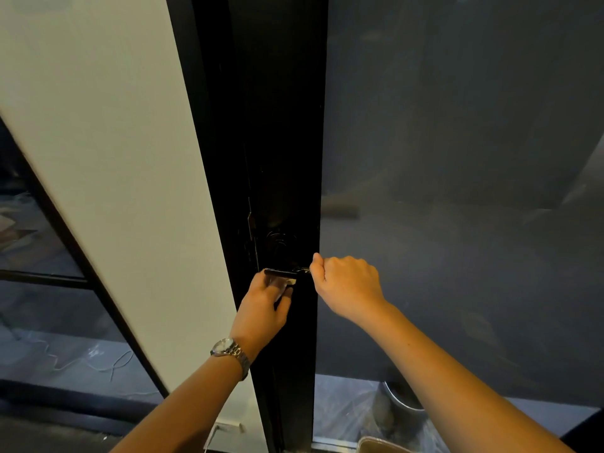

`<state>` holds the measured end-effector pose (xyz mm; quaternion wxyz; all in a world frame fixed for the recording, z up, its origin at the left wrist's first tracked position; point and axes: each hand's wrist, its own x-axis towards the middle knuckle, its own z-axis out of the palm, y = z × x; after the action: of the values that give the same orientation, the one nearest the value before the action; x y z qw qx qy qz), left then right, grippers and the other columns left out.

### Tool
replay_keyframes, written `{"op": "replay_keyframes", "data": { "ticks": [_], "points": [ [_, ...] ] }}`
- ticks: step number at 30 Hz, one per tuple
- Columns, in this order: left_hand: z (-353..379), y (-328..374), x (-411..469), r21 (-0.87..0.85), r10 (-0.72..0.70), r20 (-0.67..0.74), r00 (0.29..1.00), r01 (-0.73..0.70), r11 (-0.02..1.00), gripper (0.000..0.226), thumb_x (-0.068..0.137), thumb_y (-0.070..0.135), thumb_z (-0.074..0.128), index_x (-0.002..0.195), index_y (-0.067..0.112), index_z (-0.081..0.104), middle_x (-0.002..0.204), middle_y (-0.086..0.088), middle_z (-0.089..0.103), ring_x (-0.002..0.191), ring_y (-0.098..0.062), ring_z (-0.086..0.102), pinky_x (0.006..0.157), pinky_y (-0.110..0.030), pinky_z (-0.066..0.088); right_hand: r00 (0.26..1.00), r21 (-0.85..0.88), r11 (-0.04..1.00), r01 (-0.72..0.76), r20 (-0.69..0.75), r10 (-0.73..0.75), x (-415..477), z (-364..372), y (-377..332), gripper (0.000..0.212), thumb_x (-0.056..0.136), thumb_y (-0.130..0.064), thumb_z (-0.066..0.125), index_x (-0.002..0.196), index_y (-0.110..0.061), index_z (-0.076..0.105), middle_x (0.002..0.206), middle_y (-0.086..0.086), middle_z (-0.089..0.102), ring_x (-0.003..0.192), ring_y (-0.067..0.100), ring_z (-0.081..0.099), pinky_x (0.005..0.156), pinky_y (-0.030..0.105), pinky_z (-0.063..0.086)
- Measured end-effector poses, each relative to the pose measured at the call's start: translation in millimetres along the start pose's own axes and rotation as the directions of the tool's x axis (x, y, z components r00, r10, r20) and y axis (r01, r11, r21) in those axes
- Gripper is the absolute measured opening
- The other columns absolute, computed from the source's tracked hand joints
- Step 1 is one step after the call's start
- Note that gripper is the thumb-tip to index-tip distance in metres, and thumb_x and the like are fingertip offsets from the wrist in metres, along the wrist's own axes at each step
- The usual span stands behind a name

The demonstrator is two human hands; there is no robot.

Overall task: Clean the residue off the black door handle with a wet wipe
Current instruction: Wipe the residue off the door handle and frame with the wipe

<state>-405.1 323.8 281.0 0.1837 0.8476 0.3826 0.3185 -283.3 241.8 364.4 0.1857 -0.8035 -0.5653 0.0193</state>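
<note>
The black door handle (pixel 280 273) is a short horizontal lever on the black door stile (pixel 287 158), and it catches a little light. My left hand (pixel 264 305), with a metal watch (pixel 228 351) on the wrist, sits just under the lever. Its fingers are curled around a small pale piece (pixel 289 282) that looks like the wet wipe, pressed to the lever's underside. My right hand (pixel 344 282) is closed in a fist at the lever's right end, thumb and fingers pinched on the tip (pixel 305 270). What lies inside the fist is hidden.
A white wall panel (pixel 108 158) stands left of the door, and beyond it is a glass pane with a black frame (pixel 49 276). Dark frosted glass (pixel 457 191) fills the right side. A white cable (pixel 98 364) lies on the floor, and a bin rim (pixel 402 403) shows low behind the glass.
</note>
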Motion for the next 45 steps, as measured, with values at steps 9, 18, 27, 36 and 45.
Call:
{"op": "replay_keyframes", "data": {
  "ticks": [9, 18, 27, 36, 45],
  "points": [
    [-6.4, 0.0, 3.7, 0.068, 0.036, 0.060, 0.998, -0.040, 0.997, 0.035, 0.093, 0.026, 0.046, 0.126, 0.017, 0.052, 0.132, -0.002, 0.042, 0.102, -0.018, 0.057, 0.080, -0.012, 0.038, 1.000, -0.012, 1.000, 0.007, -0.004, -0.007, -0.1, 0.1, 1.0, 0.056, 0.102, -0.035, 0.019, 0.052, -0.014, 0.035, 0.051, 0.000, 0.038, 0.046, 0.015, 0.033, 0.045, 0.027, 0.022],
    [-6.4, 5.6, 7.3, 0.233, 0.062, 0.029, 0.998, -0.067, 0.970, 0.034, 0.094, 0.030, 0.044, 0.123, 0.017, 0.054, 0.132, -0.007, 0.044, 0.107, -0.023, 0.053, 0.088, -0.031, 0.050, 1.000, 0.027, 1.000, -0.013, -0.018, 0.014, 0.7, 1.8, 0.3, 0.056, 0.102, -0.036, 0.019, 0.052, -0.015, 0.034, 0.052, 0.000, 0.039, 0.051, 0.018, 0.036, 0.055, 0.030, 0.032],
    [-5.1, 7.5, 16.8, 0.257, 0.026, 0.109, 0.994, -0.054, 0.965, 0.030, 0.093, 0.023, 0.047, 0.121, 0.014, 0.054, 0.125, -0.011, 0.048, 0.092, -0.026, 0.059, 0.076, -0.026, 0.051, 1.000, 0.015, 1.000, -0.007, -0.018, 0.007, 0.2, 0.9, 0.8, 0.056, 0.102, -0.036, 0.020, 0.053, -0.015, 0.035, 0.052, 0.000, 0.039, 0.050, 0.018, 0.036, 0.052, 0.030, 0.029],
    [-7.2, 11.0, 19.4, 0.072, -0.151, 0.048, 0.987, 0.147, 0.986, 0.027, 0.088, -0.002, 0.047, 0.114, 0.001, 0.056, 0.117, -0.021, 0.054, 0.083, -0.032, 0.061, 0.078, -0.029, 0.051, 1.000, 0.006, 1.000, -0.005, 0.006, 0.005, -1.7, -1.8, -0.2, 0.056, 0.103, -0.035, 0.019, 0.053, -0.014, 0.035, 0.052, 0.001, 0.038, 0.047, 0.015, 0.032, 0.045, 0.028, 0.022],
    [-7.9, 5.9, 16.7, 0.037, -0.202, 0.032, 0.979, 0.201, 0.979, 0.027, 0.089, -0.004, 0.047, 0.114, -0.002, 0.057, 0.124, -0.018, 0.047, 0.088, -0.030, 0.060, 0.084, -0.028, 0.052, 0.999, 0.015, 1.000, -0.018, 0.029, 0.018, -0.7, -2.4, -1.2, 0.056, 0.103, -0.036, 0.019, 0.054, -0.013, 0.036, 0.052, 0.001, 0.039, 0.048, 0.016, 0.034, 0.048, 0.029, 0.026]
  ]
}}
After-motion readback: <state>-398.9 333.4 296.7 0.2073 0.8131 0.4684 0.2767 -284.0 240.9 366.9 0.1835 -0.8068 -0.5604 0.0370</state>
